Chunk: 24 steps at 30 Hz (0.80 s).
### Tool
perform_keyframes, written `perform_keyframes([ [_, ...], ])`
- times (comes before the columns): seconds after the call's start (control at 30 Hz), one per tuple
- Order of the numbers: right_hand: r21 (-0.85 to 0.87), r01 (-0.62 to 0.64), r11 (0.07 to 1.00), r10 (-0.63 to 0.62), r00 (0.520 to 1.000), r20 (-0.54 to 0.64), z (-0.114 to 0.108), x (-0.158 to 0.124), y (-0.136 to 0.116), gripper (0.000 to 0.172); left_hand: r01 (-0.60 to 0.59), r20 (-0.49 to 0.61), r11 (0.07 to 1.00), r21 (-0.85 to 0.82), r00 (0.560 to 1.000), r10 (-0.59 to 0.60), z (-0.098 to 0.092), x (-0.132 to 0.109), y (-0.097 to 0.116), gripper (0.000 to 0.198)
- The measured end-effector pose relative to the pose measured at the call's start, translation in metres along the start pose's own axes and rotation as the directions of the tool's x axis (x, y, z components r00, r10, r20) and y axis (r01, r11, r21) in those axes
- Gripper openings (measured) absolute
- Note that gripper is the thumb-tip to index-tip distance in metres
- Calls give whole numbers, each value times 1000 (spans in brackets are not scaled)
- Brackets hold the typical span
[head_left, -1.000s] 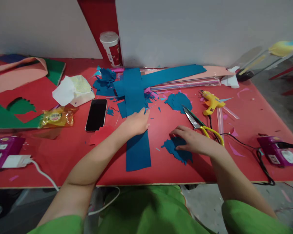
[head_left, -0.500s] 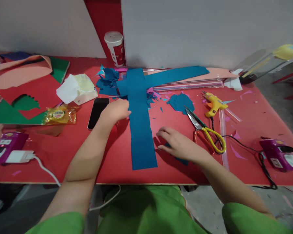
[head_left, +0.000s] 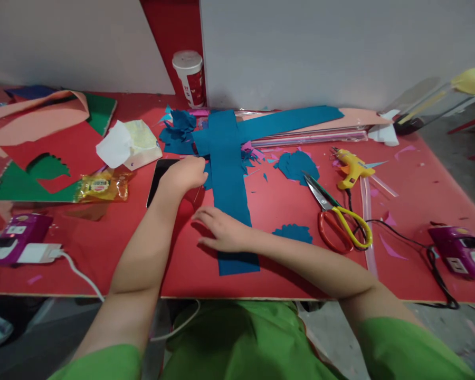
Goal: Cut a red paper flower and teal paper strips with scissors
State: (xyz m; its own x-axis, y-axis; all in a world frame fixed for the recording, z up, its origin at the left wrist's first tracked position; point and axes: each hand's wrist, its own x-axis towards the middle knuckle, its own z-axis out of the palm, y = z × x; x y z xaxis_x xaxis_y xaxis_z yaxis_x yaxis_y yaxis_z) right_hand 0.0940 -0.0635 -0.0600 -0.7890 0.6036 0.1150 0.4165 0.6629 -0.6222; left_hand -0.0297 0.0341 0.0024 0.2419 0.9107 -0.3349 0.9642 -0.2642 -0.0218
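Note:
My left hand [head_left: 185, 177] is closed, knuckles up, just left of a long blue paper strip [head_left: 228, 174]. A small piece of blue paper [head_left: 208, 178] shows at its fingertips, mostly hidden by the hand and beside the strip. My right hand [head_left: 224, 230] reaches across the strip's lower part, fingers apart and holding nothing, below my left hand. Right of the strip lie a scalloped blue paper cutout [head_left: 293, 232] and a stack of similar cutouts [head_left: 295, 167]. Scissors [head_left: 336, 211] with red and yellow handles lie slightly open, their tip by that stack.
A black phone [head_left: 157, 179] lies partly under my left forearm. Behind are a lidded cup [head_left: 190, 79], blue paper petals [head_left: 179, 132] and another blue strip [head_left: 288, 121]. A yellow glue gun [head_left: 352, 168] with a cord sits right. Coloured sheets [head_left: 63, 137] lie left.
My right hand has moved left across the strip, uncovering the scalloped cutout. My left hand has shifted slightly left from the strip, with blue paper now showing at its fingertips.

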Motion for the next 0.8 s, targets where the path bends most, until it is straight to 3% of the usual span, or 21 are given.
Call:
perform_keyframes([
  [0.1, 39, -196, 980, 200, 967, -161, 8, 30, 8, 47, -3, -2, 1000, -11, 1000, 3, -3, -3, 2, 36],
  [0.27, 32, -247, 969, 249, 952, -176, 16, 60, 8, 74, 46, 32, 999, -20, 998, -45, -8, -6, 3, 35],
  [0.4, 11, -254, 967, 253, 960, -115, 19, 66, 5, 68, 48, 23, 999, -15, 999, -48, -8, -8, 0, 33],
  [0.5, 89, -157, 984, 162, 985, -51, 12, 59, 7, 52, 35, 7, 999, -38, 999, -35, -9, -11, -2, 34],
  [0.57, 165, -75, 983, 89, 993, -76, 1, 47, 11, 41, 21, 0, 998, -53, 1000, -21, -8, -10, -3, 34],
  [0.67, 206, -91, 974, 127, 978, -167, -19, 20, 17, 32, -18, -21, 996, -85, 1000, 16, -4, -5, -6, 33],
  [0.8, 209, -234, 949, 276, 940, -201, -34, -20, 24, 22, -66, -80, 991, -119, 995, 57, 9, 12, -12, 30],
])
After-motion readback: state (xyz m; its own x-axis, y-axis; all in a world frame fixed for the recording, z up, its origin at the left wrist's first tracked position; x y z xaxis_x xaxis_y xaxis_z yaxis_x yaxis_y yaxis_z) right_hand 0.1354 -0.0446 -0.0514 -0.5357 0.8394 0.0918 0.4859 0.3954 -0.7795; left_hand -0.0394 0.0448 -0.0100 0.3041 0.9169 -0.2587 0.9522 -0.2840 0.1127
